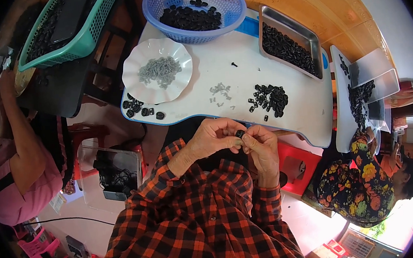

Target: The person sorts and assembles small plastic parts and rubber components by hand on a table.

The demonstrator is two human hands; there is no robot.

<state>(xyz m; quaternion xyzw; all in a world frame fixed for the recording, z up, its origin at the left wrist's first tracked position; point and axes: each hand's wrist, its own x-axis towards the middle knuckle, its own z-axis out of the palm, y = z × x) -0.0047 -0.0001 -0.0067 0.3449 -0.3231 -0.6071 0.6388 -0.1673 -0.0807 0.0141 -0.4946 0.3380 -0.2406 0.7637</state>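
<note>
Just off the near edge of the white table, my two hands meet around a small black plastic part (pixel 239 133). My left hand (pixel 213 137) pinches it from one side. The fingertips of my right hand (pixel 262 146) close on its other side. Beyond them on the tabletop lie a scatter of small grey pieces (pixel 220 89) and a heap of small black parts (pixel 273 98). A white scalloped plate (pixel 131 79) holds a pile of similar grey pieces (pixel 161 71). Several larger black parts (pixel 138 107) sit below the plate.
A blue-purple basket (pixel 198 35) and a steel tray (pixel 293 69), both with black parts, stand at the table's far side. A green basket (pixel 88 38) is at far left. People (pixel 368 183) sit at right and left. A red stool (pixel 299 166) is near my right arm.
</note>
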